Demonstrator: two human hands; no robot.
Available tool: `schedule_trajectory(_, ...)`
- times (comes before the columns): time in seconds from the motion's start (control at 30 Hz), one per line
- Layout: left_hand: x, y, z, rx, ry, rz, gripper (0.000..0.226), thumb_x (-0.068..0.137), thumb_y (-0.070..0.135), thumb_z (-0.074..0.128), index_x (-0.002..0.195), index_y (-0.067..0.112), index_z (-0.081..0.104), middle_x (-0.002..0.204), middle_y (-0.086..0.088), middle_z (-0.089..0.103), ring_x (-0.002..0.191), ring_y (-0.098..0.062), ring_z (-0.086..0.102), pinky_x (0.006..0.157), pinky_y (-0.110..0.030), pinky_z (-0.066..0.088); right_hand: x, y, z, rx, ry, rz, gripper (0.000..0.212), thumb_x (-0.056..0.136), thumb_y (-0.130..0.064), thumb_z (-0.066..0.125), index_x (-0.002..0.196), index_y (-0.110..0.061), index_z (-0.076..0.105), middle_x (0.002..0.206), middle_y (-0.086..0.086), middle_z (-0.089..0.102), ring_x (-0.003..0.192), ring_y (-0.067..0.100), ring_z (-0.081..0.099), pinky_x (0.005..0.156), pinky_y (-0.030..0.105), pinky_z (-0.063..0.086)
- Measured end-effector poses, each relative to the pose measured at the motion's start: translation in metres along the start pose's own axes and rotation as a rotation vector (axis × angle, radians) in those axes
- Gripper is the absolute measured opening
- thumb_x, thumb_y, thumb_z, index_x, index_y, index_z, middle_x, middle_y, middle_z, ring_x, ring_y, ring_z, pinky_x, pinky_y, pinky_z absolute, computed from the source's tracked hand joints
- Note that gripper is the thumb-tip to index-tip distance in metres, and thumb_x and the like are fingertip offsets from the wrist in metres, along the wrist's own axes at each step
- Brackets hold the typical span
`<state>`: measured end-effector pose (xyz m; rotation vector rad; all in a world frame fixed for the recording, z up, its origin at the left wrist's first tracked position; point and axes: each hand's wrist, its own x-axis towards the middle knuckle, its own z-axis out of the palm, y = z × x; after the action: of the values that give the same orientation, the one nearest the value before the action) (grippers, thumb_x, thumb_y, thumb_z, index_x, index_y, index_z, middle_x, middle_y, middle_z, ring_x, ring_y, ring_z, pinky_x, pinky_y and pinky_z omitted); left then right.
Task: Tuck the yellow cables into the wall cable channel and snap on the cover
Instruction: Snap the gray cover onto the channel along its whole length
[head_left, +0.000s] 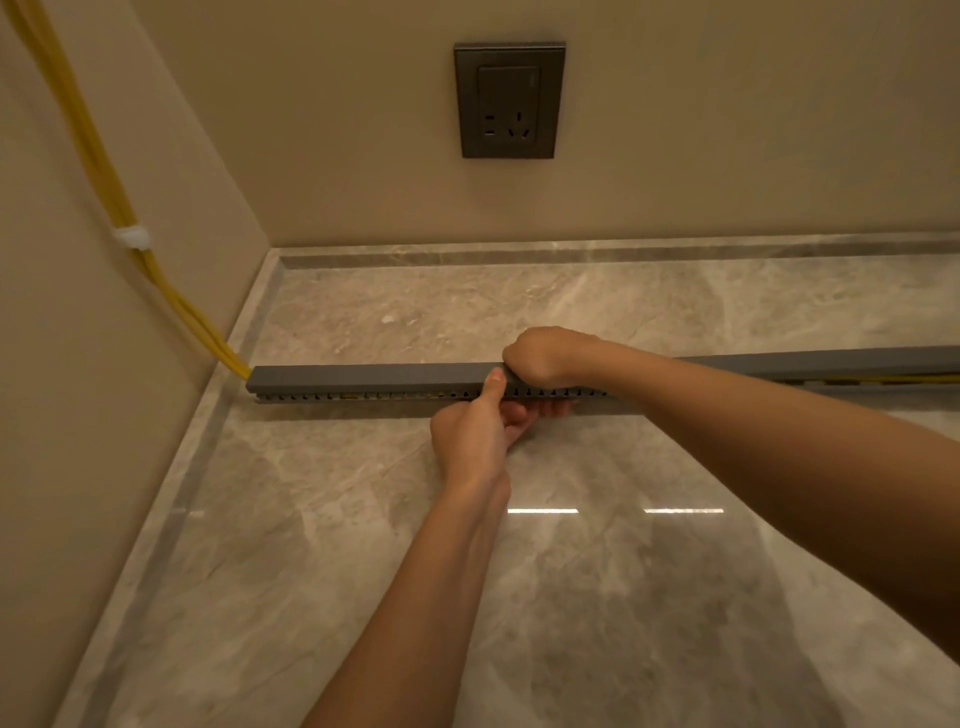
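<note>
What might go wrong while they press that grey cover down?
To the right, the yellow cables show in the gap under the unseated cover; snapping it on could pinch them. The left hand and right hand grip right at the seam of the slotted channel, so fingers might get nipped.

One view, head-worn, wide-angle. Faces forward and steeply down onto a marble surface (571, 597). Close range, at arm's length: left hand (478, 431) and right hand (545, 356) meet just above frame centre, gripping the grey cable channel (363, 382), which crosses from 9 to 3 o'clock. Left forearm enters at 6 o'clock, right forearm at 4 o'clock. Wall socket (509, 101) sits at 12 o'clock on the back wall (727, 130). Yellow cables (104, 171) run down the side wall at 10 o'clock.
</note>
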<state>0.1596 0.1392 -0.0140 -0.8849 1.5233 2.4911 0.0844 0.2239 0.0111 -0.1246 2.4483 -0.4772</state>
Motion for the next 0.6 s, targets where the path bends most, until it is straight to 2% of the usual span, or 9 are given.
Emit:
schedule_trajectory(0.1,0.0,-0.001,0.001,-0.032,-0.004,0.012,0.023,0.088,0.008,0.061,0.067,-0.002,0.061,0.044,-0.005,0.052,0.036,-0.006,0.053,0.057,-0.028,0.06,-0.002,0.004,0.006,-0.113,0.13,-0.019,0.044,0.091,-0.026,0.032,0.06,-0.011,0.059,0.054,0.004,0.063,0.045,0.018,0.059,0.05,0.026,0.042)
schedule_trajectory(0.23,0.002,-0.002,0.002,-0.077,-0.007,0.015,0.023,0.087,0.005,0.061,0.066,-0.005,0.06,0.04,-0.004,0.049,0.035,-0.005,0.048,0.057,-0.03,0.06,-0.003,0.007,0.012,-0.369,0.286,-0.13,0.032,0.093,-0.026,0.035,0.07,-0.012,0.053,0.073,0.003,0.055,0.06,0.019,0.054,0.046,0.025,0.028)
schedule_trajectory(0.43,0.008,-0.01,-0.001,-0.04,0.008,0.069,0.03,0.087,0.008,0.063,0.059,-0.001,0.058,0.04,-0.002,0.05,0.037,-0.004,0.05,0.057,-0.029,0.059,-0.006,0.006,0.017,-0.446,0.365,-0.181,0.024,0.092,-0.026,0.04,0.084,-0.013,0.058,0.076,0.002,0.043,0.071,0.023,0.046,0.055,0.033,0.033)
schedule_trajectory(0.53,0.007,-0.011,-0.002,-0.01,0.006,0.064,0.03,0.087,0.012,0.063,0.06,-0.001,0.058,0.045,-0.004,0.051,0.04,-0.005,0.051,0.063,-0.033,0.059,-0.006,0.007,0.017,-0.448,0.375,-0.18,0.023,0.092,-0.026,0.04,0.079,-0.015,0.054,0.075,0.001,0.042,0.069,0.022,0.045,0.056,0.033,0.033)
schedule_trajectory(0.6,0.005,-0.004,-0.007,0.067,-0.082,0.002,0.029,0.089,0.019,0.062,0.07,-0.003,0.062,0.054,-0.009,0.058,0.04,-0.007,0.053,0.065,-0.034,0.059,-0.006,0.009,0.015,-0.445,0.363,-0.181,0.022,0.093,-0.025,0.039,0.073,-0.018,0.047,0.074,0.0,0.04,0.068,0.021,0.044,0.056,0.033,0.033)
